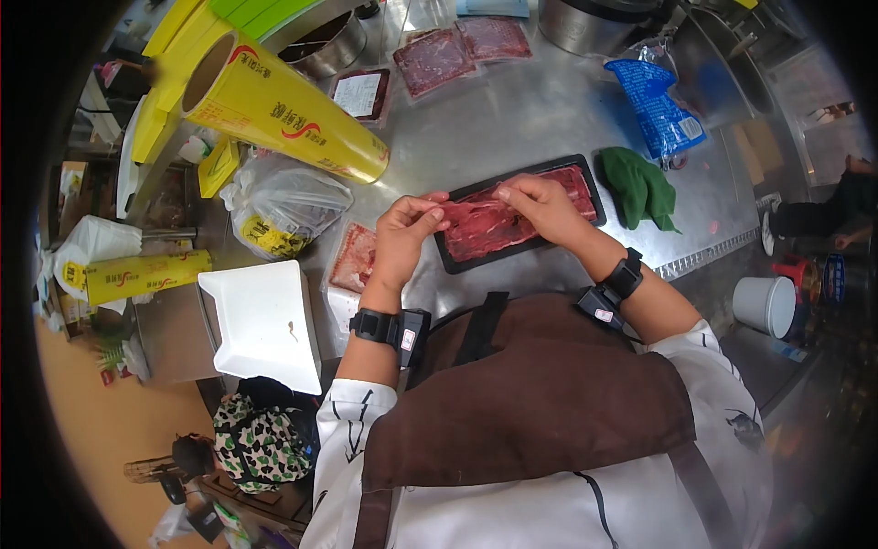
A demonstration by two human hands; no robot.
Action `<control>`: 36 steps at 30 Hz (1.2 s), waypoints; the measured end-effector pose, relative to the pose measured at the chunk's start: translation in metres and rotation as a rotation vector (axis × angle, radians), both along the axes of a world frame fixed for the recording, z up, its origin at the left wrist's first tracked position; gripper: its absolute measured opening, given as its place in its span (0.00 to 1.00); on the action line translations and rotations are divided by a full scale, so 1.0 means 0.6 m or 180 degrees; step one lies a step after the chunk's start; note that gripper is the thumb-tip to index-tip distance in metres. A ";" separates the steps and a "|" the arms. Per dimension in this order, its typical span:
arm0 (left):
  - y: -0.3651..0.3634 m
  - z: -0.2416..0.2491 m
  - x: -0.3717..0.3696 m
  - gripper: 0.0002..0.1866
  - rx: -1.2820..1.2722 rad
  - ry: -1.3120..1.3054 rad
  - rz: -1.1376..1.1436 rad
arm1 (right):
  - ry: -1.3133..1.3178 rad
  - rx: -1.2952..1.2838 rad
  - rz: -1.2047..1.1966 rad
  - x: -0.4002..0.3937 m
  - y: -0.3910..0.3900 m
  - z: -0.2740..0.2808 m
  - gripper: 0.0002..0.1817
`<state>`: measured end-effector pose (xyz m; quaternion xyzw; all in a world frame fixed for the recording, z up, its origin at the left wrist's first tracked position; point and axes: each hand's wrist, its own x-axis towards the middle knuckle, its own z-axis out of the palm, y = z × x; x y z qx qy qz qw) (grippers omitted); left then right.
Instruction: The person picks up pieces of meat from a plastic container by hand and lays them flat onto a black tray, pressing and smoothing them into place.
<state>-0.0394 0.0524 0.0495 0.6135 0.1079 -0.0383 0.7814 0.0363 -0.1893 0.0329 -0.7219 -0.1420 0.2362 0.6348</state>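
Observation:
A black tray (599, 203) holding thin red meat slices (494, 232) lies tilted on the steel table (430, 137). Over its left end, my left hand (412, 229) pinches the edge of a meat slice between thumb and fingers. My right hand (540, 206) is over the middle of the tray, its thumb and fingers closed on the same stretch of meat. Just right of the tray sits a crumpled green cloth (636, 189). A pack of pale red meat (354, 258) lies left of my left hand.
A big yellow film roll (293, 114) and a plastic bag (283, 197) stand at the left, above a white tray (261, 320). Meat packs (434, 62) and a metal pot (594, 27) are at the back, a blue packet (654, 110) at the right. Another person (261, 439) is lower left.

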 end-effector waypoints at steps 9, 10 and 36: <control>-0.003 -0.027 -0.051 0.05 0.2673 -0.1414 -0.0920 | -0.1646 -0.0355 0.0573 -0.016 -0.012 -0.031 0.08; -0.004 -0.034 -0.058 0.05 0.2857 -0.1478 -0.1010 | -0.1832 -0.0418 0.0691 -0.016 -0.013 -0.035 0.07; 0.002 -0.056 -0.059 0.07 0.3479 -0.2363 -0.1296 | -0.2370 -0.0866 0.1203 -0.035 -0.036 -0.031 0.06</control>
